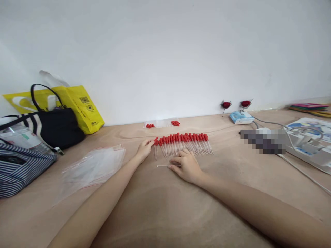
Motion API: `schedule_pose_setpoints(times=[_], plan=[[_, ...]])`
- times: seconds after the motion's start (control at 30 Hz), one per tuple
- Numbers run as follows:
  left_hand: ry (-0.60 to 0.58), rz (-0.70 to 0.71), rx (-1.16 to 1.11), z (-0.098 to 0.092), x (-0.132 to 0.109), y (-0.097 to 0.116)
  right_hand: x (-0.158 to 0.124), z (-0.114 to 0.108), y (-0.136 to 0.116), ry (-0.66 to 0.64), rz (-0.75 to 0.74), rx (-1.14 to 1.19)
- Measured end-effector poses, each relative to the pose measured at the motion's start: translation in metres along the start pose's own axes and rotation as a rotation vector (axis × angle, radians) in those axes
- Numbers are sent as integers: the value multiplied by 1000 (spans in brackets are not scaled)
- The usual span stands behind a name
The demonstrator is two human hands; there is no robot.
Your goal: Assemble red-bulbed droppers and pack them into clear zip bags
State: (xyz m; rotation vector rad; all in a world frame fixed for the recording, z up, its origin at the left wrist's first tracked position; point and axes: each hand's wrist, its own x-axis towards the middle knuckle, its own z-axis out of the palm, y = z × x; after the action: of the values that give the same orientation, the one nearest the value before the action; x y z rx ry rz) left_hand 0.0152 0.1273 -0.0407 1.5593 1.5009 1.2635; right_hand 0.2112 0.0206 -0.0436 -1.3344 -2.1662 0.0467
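Observation:
A row of glass droppers (181, 146) with red rubber bulbs lies side by side on the wooden table, bulbs toward the wall and clear tips toward me. My left hand (145, 150) is at the row's left end, fingers pinched on the red bulb of the outermost dropper (155, 141). Just below the row, my right hand (187, 166) grips a thin clear glass tube (162, 166). The tube points left, nearly level, and carries no red bulb at its visible end. My fingers hide its other end.
Behind the row, a clear bag (161, 124) lies with loose red bulbs (175, 123) on it. Flat zip bags (95, 165) lie left. Farther left are a yellow bag (85, 110), a black bag (68, 127) and a striped pouch (23, 170). A tissue pack (241, 117) and cables (305, 172) are right.

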Motion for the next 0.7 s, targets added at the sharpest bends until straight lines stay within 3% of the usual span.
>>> schedule_pose_setpoints(times=[0.17, 0.33, 0.5, 0.57, 0.63, 0.7], plan=[[-13, 30, 17, 0, 0, -1, 5, 4, -2, -17, -37, 43], [54, 61, 84, -3, -6, -3, -2, 0, 0, 50, -38, 82], [92, 211, 158, -18, -44, 11, -17, -13, 17, 114, -47, 106], [-1, 324, 207, -25, -69, 21, -24, -19, 29, 126, -53, 119], [-247, 606, 381, -29, -93, 30, -30, -24, 42, 138, -60, 143], [-381, 734, 464, -30, -111, 36, -34, -27, 54, 148, -76, 172]])
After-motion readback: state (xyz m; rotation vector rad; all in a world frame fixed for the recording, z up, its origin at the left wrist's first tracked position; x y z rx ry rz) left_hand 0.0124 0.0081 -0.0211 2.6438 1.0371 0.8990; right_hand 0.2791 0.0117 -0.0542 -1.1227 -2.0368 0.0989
